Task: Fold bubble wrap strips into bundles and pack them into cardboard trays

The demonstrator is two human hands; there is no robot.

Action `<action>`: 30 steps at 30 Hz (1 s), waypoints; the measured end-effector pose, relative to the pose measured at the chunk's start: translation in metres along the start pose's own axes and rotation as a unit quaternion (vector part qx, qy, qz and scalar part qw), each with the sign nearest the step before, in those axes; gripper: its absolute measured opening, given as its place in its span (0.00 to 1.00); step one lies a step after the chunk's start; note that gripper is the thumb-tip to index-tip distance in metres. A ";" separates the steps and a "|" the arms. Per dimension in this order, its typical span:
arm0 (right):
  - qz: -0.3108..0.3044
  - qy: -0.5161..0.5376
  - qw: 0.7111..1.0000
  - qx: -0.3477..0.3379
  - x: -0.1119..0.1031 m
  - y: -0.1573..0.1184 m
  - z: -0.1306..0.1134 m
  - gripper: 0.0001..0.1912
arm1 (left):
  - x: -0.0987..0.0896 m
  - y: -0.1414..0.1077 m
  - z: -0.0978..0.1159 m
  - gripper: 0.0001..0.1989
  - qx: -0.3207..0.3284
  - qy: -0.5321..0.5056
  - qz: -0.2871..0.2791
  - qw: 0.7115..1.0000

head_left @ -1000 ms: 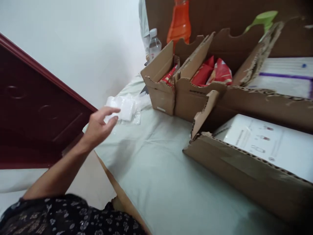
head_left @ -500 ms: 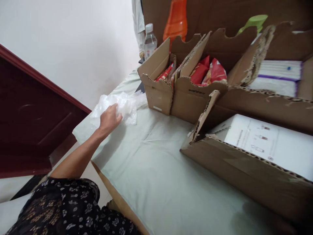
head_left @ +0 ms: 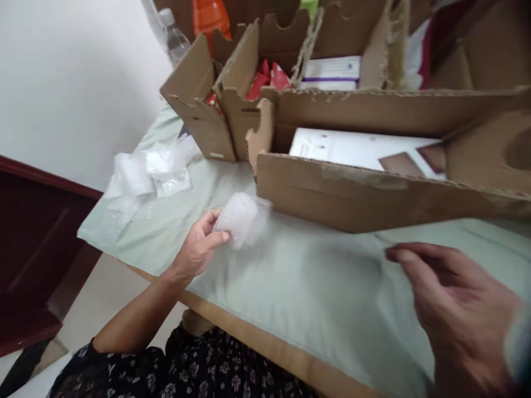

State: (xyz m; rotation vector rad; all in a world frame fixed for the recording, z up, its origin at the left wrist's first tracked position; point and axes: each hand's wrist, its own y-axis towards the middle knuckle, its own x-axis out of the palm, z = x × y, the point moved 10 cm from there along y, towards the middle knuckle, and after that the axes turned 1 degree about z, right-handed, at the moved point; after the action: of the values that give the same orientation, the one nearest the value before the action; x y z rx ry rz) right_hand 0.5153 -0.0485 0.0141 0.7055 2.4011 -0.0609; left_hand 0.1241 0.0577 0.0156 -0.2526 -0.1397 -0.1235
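My left hand (head_left: 201, 243) holds a crumpled clear piece of bubble wrap (head_left: 240, 218) between thumb and fingers, just above the pale green cloth. More bubble wrap (head_left: 136, 174) lies loosely at the left end of the cloth, apart from the hand. At the right, my right hand (head_left: 460, 304) is raised over the cloth with thumb and forefinger pinched together. Blur hides what its fingertips hold, if anything. In front of the hands stands a long open cardboard box (head_left: 315, 190) with a white printed carton (head_left: 348, 146) inside.
Behind the long box is a row of open cardboard compartments (head_left: 199, 127) with red packets (head_left: 263, 80) and a white pack with a purple stripe (head_left: 332, 72). A clear bottle (head_left: 176, 41) and an orange bottle (head_left: 211, 19) stand behind. The table's wooden edge (head_left: 249, 337) runs along the front.
The view has swung to the right. My left hand has left the bubble wrap pile and moved right with one piece. My right hand has come into view.
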 end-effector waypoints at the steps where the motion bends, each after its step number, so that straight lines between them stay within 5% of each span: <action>1: -0.053 0.049 0.997 0.010 0.010 -0.005 -0.007 0.17 | 0.020 -0.004 -0.011 0.18 -0.036 -0.035 -0.031 0.998; 4: -0.250 0.206 0.946 0.004 0.055 -0.032 -0.042 0.32 | 0.073 -0.023 -0.039 0.16 -0.132 -0.111 -0.108 0.979; 7: -0.327 0.266 0.907 -0.010 0.078 -0.056 -0.065 0.43 | 0.107 -0.040 -0.057 0.14 -0.178 -0.124 -0.154 0.964; 11: -0.246 0.264 0.932 -0.009 0.070 -0.060 -0.065 0.21 | 0.126 -0.039 -0.061 0.15 -0.156 -0.075 -0.195 0.965; 14: -0.164 0.226 0.959 -0.037 0.046 -0.055 -0.068 0.09 | 0.123 -0.020 -0.040 0.27 -0.055 -0.072 -0.183 0.979; 16: -0.154 0.233 0.959 -0.057 0.034 -0.053 -0.073 0.07 | 0.118 -0.009 -0.028 0.38 -0.002 -0.081 -0.167 0.983; 20: -0.121 0.265 0.956 -0.045 0.013 -0.047 -0.071 0.05 | 0.115 0.000 -0.029 0.52 0.001 -0.059 -0.216 0.975; 23: -0.066 0.233 0.970 -0.035 -0.002 -0.045 -0.070 0.07 | 0.112 -0.002 -0.026 0.52 0.003 -0.046 -0.255 0.966; 26: -0.018 0.099 0.989 -0.106 -0.009 -0.051 -0.098 0.12 | 0.107 -0.006 -0.011 0.49 0.039 -0.026 -0.260 0.964; 30: -0.078 0.000 0.974 -0.213 0.011 -0.068 -0.154 0.16 | 0.114 -0.023 0.013 0.39 0.078 0.024 -0.286 0.955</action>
State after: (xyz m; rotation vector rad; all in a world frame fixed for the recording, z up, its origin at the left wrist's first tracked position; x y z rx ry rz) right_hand 0.3875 -0.0686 0.1226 0.3175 2.3532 0.3786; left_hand 0.2318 0.0276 0.0514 -0.0441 -0.1705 -0.6921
